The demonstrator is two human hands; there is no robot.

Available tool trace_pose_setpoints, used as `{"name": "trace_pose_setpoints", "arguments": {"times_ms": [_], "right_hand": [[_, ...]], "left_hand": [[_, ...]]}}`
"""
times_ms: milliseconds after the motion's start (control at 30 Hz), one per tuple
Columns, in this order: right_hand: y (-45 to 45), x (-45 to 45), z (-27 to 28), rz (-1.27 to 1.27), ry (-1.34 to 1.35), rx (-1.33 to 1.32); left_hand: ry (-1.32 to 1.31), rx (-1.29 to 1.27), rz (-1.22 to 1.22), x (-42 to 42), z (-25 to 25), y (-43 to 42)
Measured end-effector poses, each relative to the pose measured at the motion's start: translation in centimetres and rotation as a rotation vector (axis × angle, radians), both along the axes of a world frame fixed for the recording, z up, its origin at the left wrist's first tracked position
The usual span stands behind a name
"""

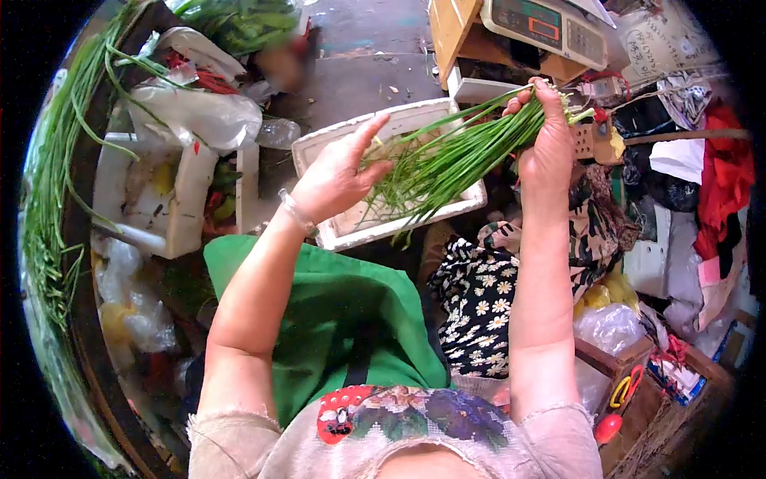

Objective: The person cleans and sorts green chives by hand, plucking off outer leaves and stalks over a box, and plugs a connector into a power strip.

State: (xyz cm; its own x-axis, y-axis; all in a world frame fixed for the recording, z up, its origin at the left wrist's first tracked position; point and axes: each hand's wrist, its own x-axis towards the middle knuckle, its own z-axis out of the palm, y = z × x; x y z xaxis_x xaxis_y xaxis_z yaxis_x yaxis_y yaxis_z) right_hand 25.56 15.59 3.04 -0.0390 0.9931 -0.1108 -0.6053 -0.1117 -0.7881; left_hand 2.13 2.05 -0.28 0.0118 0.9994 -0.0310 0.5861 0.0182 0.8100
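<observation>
My right hand (546, 140) grips a bunch of long, thin green chives (471, 160) near its pale ends. The loose, thinner tips fan out leftward over a white foam box (359, 234). My left hand (339, 176) is beside those tips, its thumb and fingers apart and nothing clearly held. A clear bracelet (296, 212) circles the left wrist. Below the box, a green apron (359, 291) covers my lap.
A digital scale (550, 30) stands on a wooden stand at the upper right. Long green stalks (52, 199) lie along the left edge. Another foam box (187, 199) sits at left. Orange-handled scissors (626, 389) and a wooden crate (614, 359) are at lower right.
</observation>
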Motion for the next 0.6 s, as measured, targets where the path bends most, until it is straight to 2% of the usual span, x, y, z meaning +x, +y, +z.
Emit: {"name": "trace_pose_setpoints", "arguments": {"times_ms": [33,100,167,200,300,467,500,567,600], "right_hand": [[0.0,-0.1,0.0,0.001,-0.011,-0.005],[-0.1,-0.3,0.0,0.004,-0.006,-0.005],[-0.3,-0.4,0.1,0.004,0.000,-0.006],[-0.4,-0.5,0.2,0.020,-0.026,-0.008],[-0.6,-0.7,0.3,0.023,-0.070,-0.008],[-0.8,-0.9,0.4,0.011,-0.153,0.041],[-1.1,-1.1,0.7,0.023,-0.162,0.046],[-1.3,-1.3,0.8,0.032,-0.172,0.050],[-1.4,-1.4,0.8,0.070,-0.177,0.093]], "left_hand": [[0.100,0.094,-0.063,-0.2,-0.4,-0.1],[0.113,0.088,-0.075,-0.4,-0.5,-0.1],[0.305,0.109,-0.023,-0.3,0.3,0.4],[0.227,0.128,0.070,0.1,1.0,0.3],[0.096,0.212,0.121,-0.1,0.4,0.6],[-0.010,0.093,0.027,-0.4,-0.2,0.4],[-0.010,0.092,0.027,-0.3,0.0,0.4],[0.151,0.211,0.142,-0.3,0.4,0.4],[0.162,0.030,0.227,0.0,1.2,0.6]]}}
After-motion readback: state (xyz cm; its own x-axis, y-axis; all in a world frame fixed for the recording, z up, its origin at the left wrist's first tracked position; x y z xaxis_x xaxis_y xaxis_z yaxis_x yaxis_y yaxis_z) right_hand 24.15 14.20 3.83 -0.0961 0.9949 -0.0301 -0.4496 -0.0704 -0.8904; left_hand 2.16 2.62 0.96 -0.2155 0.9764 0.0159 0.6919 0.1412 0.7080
